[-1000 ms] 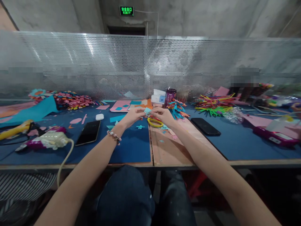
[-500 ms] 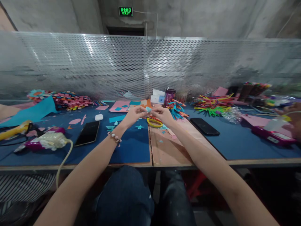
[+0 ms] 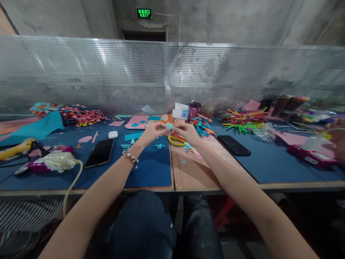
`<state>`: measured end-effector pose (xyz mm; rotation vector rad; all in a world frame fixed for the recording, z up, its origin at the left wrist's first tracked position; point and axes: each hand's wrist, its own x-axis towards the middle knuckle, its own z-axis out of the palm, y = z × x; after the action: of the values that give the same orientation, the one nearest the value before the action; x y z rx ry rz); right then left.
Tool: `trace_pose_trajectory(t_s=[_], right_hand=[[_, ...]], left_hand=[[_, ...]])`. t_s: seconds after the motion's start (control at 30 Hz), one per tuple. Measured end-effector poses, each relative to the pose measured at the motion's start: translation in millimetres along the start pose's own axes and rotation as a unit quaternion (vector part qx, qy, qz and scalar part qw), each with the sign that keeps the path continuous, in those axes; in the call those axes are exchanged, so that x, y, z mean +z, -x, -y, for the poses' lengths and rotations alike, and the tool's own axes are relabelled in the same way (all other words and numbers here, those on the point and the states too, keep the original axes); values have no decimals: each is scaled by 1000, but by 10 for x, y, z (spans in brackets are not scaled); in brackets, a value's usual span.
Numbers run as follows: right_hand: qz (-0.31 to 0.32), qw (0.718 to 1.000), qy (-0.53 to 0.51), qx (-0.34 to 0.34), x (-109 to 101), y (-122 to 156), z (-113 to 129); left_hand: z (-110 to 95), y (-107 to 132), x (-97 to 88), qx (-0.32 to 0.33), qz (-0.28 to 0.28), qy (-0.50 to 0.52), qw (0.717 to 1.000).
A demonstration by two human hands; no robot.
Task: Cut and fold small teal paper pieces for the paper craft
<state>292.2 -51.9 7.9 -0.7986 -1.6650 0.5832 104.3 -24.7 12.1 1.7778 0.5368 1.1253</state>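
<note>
Between my two hands, above the table, is a small light-blue piece of folded paper [image 3: 169,126]. My left hand [image 3: 154,132] pinches its left side, and a beaded bracelet circles that wrist. My right hand [image 3: 187,131] pinches the paper from the right. Just below the fingers lie scissors with yellow handles [image 3: 177,140]. A blue paper star [image 3: 160,145] rests on the blue mat [image 3: 151,169], with other small blue cut shapes beside it. Pink paper sheets [image 3: 132,122] with blue pieces on them lie behind my left hand.
A dark phone [image 3: 99,153] and a glue gun [image 3: 54,160] with its cord lie on the left. Another phone [image 3: 234,145] lies right of my right forearm. Behind stand a tissue box [image 3: 180,113] and purple cup [image 3: 194,110]. Another person's hand [image 3: 336,131] shows far right.
The small blue paper has turned slightly between my fingertips and shows a flatter face. Both hands stay in nearly the same place.
</note>
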Motion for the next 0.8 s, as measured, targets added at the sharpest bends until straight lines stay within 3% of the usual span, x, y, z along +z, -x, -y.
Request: trace_pose_trajectory(t_s=[0.23,0.63,0.8], right_hand=[[-12,1000,-2,11,48,8,28],[-61,997,-38,0,134,-1,-28],[-49,998,-41,17,152,14,-4]], left_hand=[[-42,23,41,11,-6,-21,1000],[-8,11,43,26,-65,-63,996],[-17,12,49,29,-71,-56,996]])
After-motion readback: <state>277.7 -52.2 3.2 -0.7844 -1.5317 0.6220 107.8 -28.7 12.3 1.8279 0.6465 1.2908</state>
